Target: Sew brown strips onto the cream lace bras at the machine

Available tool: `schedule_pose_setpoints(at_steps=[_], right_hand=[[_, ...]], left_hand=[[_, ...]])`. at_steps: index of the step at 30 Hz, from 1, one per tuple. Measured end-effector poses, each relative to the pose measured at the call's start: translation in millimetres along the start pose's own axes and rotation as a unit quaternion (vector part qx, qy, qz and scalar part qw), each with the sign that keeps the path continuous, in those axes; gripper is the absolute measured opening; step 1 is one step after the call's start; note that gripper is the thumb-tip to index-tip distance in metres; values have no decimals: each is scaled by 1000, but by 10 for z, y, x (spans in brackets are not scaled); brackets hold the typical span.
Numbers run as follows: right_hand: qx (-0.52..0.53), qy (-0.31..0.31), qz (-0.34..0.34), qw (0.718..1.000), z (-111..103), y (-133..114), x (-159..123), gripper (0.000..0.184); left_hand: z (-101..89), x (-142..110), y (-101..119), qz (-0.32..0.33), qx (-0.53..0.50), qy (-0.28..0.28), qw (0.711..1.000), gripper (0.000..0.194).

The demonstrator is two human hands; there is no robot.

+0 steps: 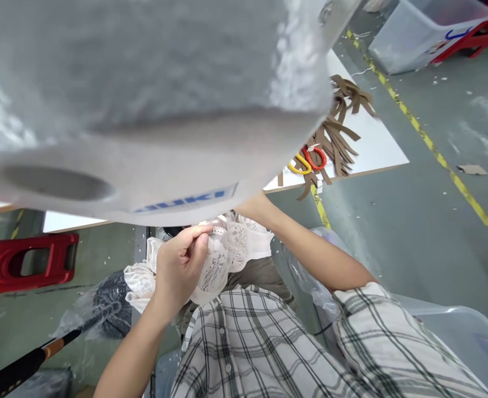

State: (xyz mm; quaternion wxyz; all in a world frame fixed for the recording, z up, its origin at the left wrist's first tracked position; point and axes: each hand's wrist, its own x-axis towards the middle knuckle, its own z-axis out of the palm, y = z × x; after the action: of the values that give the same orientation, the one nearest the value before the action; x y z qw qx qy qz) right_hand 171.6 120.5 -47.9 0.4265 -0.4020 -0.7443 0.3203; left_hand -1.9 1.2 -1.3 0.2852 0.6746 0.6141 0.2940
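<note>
A white lace bra (214, 271) hangs over my lap, just under the sewing machine head (177, 143). My left hand (181, 257) pinches its edge between thumb and fingers. The machine head fills the upper part of the view and hides the far edge of the lace. My right hand (253, 205) reaches in behind the machine's lower edge, close to the bra. Its fingers are hidden, so whether they grip the lace is not visible.
Brown fabric strips (337, 141) and red-and-yellow-handled scissors (306, 161) lie on the white table (377, 149) at right. A red stool (67, 254) stands at left. Clear plastic bins are at upper right (410, 41) and lower right (460, 326).
</note>
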Motion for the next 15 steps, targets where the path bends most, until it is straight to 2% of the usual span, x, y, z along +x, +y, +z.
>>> schedule_pose_setpoints(at_steps=[15], right_hand=[[24, 11, 14, 1000, 24, -27, 12, 6]], left_hand=[[21, -48, -105, 15, 37, 62, 997, 22]])
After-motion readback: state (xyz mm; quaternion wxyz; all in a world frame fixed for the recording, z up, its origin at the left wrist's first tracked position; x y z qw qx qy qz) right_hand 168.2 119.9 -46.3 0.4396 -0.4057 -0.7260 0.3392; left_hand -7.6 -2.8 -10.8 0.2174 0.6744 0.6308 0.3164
